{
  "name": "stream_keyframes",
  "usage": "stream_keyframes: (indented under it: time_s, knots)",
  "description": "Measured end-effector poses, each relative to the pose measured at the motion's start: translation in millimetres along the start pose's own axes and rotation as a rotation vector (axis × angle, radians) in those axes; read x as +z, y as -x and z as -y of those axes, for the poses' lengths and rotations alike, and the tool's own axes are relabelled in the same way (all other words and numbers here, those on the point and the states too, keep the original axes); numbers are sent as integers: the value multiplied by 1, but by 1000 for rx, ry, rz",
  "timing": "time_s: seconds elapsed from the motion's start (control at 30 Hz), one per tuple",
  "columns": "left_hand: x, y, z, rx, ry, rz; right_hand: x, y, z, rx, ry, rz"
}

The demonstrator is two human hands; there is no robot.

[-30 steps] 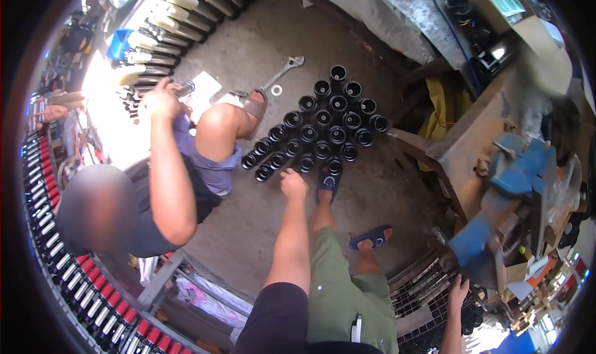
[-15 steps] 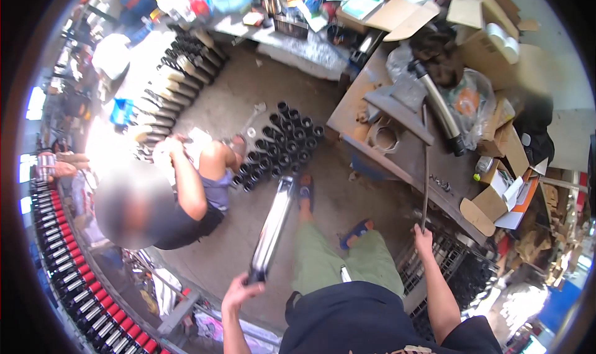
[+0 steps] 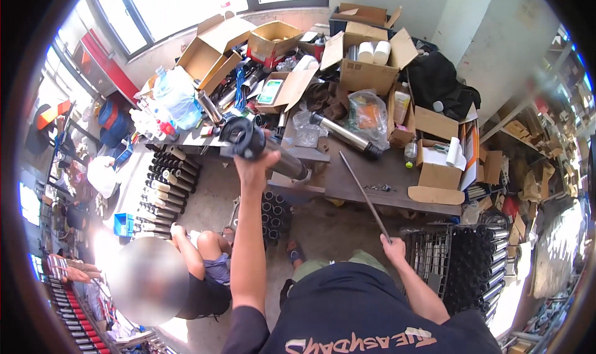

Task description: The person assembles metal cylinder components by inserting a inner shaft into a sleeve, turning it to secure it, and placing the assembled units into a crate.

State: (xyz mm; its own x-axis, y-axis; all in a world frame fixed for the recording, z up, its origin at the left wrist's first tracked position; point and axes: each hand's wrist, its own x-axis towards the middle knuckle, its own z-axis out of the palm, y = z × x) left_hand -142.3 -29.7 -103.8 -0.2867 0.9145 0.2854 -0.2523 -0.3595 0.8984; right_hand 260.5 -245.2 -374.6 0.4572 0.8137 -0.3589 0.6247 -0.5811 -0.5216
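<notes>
My left hand [image 3: 253, 166] is raised in front of me, closed around a metal cylinder [image 3: 287, 163] near its black ring-shaped end. The cylinder slants, its far end against or just over the holder at the left end of the workbench [image 3: 397, 195]; whether it is seated there I cannot tell. A long thin metal rod [image 3: 363, 194] is gripped at its lower end by my right hand [image 3: 393, 249], its other end reaching over the bench top. Behind the rod lies another silver cylinder [image 3: 346, 135] with black ends, beside a clear plastic bag [image 3: 369, 115].
A person [image 3: 208, 273] sits low on my left. Black-ended tubes [image 3: 273, 214] stand on the floor under my left arm, and a row of cylinders [image 3: 164, 192] lies farther left. Cardboard boxes [image 3: 369, 74] crowd the bench's back. At my right stands a wire crate [image 3: 428, 254].
My left hand has lifted the cylinder from low beside my leg up to the bench's left end. My right hand keeps hold of the rod, which now tilts left. The view has swung upward and right.
</notes>
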Motion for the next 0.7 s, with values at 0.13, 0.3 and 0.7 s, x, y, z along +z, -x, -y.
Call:
stream_keyframes:
  time_s: [0.13, 0.3, 0.7]
  knots:
    - [-2, -56, 41, -217, 81, 19, -14, 55, -37, -117, -14, -104]
    - [1, -99, 66, -247, -153, -89, -44, 109, -31, -153, -177, -149]
    - [24, -15, 54, 159, -284, 58, -65, 122, 54, -294, -338, -170]
